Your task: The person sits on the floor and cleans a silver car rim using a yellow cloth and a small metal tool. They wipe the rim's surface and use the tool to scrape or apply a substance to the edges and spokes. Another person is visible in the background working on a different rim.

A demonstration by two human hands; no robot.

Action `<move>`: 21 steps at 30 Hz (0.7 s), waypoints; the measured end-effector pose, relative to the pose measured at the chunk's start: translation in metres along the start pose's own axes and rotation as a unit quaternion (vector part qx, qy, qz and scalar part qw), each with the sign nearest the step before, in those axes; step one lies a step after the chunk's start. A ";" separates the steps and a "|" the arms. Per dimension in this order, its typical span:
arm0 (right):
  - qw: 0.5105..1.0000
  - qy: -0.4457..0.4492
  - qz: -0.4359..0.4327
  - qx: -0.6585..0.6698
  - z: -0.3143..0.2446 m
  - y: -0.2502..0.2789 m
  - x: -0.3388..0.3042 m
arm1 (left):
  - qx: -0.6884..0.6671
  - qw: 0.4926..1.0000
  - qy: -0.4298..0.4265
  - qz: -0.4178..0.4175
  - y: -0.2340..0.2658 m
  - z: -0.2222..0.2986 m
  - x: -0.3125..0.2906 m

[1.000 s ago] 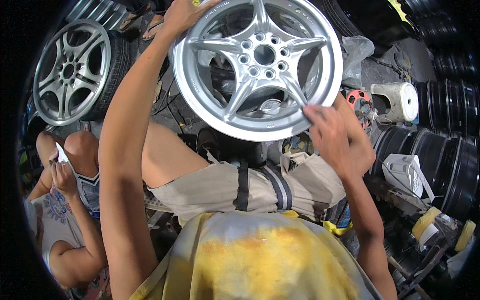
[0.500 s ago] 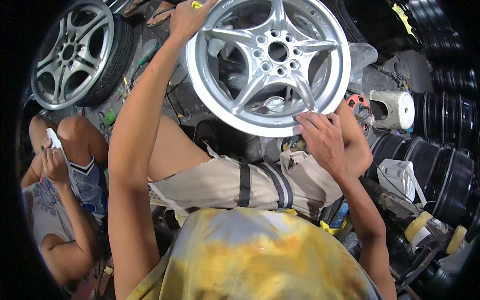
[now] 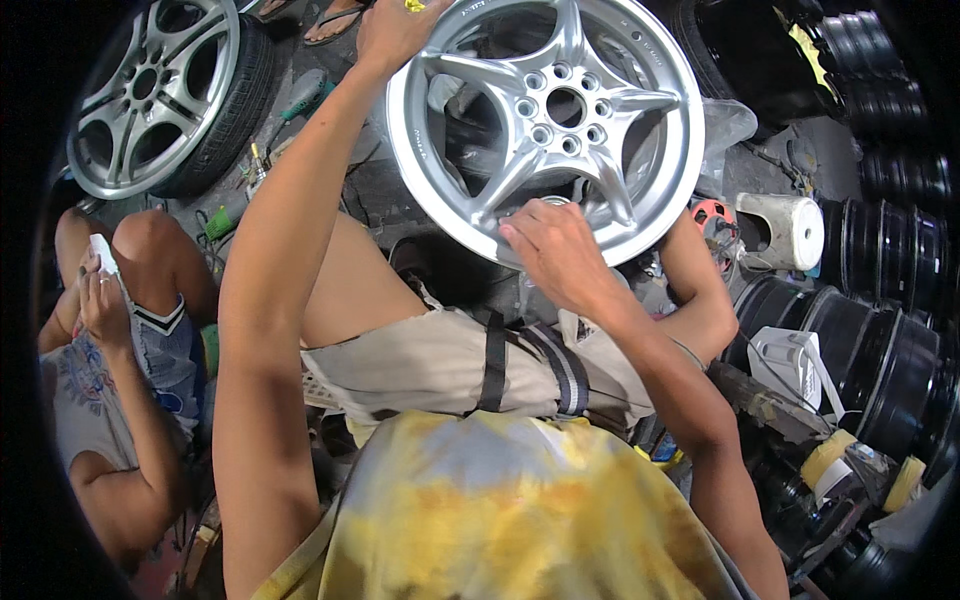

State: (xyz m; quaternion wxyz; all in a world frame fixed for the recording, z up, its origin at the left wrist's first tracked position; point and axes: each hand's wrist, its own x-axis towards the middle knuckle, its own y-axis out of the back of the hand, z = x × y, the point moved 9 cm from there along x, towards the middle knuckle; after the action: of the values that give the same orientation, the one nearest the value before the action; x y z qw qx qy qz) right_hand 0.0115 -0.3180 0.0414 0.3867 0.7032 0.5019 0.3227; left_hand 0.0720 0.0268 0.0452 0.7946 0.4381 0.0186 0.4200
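Observation:
A silver alloy wheel (image 3: 655,195) with star-like spokes and a ring of bolt holes stands tilted in front of my legs. My left hand (image 3: 398,32) grips its upper left edge; the fingertips run out of view, and a small yellow piece shows at the fingers. On the lower lip of the wheel rests my right hand (image 3: 555,245), its fingers bent and pressed together against the metal. Whatever may lie under those fingers is hidden.
Another alloy wheel with a tire (image 3: 215,140) leans at the upper left. Below it sits a co-worker (image 3: 150,430) holding a white piece. Stacked black rims (image 3: 875,360), a white stool (image 3: 780,230) and a white container (image 3: 790,365) stand on the right. A green-grey power tool (image 3: 305,95) lies nearby.
My right hand has slid left along the wheel's lower lip, from the lower right toward the bottom. My left hand stays at the upper left edge.

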 end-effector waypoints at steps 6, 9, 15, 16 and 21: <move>0.990 0.018 -0.039 -0.136 0.034 0.035 -0.036 | -0.006 0.999 0.039 -0.006 0.008 -0.006 -0.003; 0.999 0.022 0.031 -0.001 -0.013 0.011 -0.009 | -0.014 0.995 0.073 -0.061 -0.001 0.003 -0.003; 0.997 0.007 0.049 -0.057 0.004 0.032 -0.049 | 0.116 0.986 -0.118 -0.025 -0.016 -0.020 0.008; 0.995 -0.008 0.043 -0.095 0.012 0.042 -0.057 | -0.051 0.998 0.036 0.001 0.007 -0.016 -0.001; 0.993 -0.055 0.098 0.040 -0.037 0.011 -0.017 | -0.033 0.993 0.113 -0.012 0.009 0.001 -0.010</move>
State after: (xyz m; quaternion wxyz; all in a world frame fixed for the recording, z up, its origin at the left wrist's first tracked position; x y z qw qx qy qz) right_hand -0.0196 -0.3283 0.0676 0.3515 0.7806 0.4212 0.2995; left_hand 0.0604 0.0217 0.0490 0.8065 0.3609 0.0990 0.4576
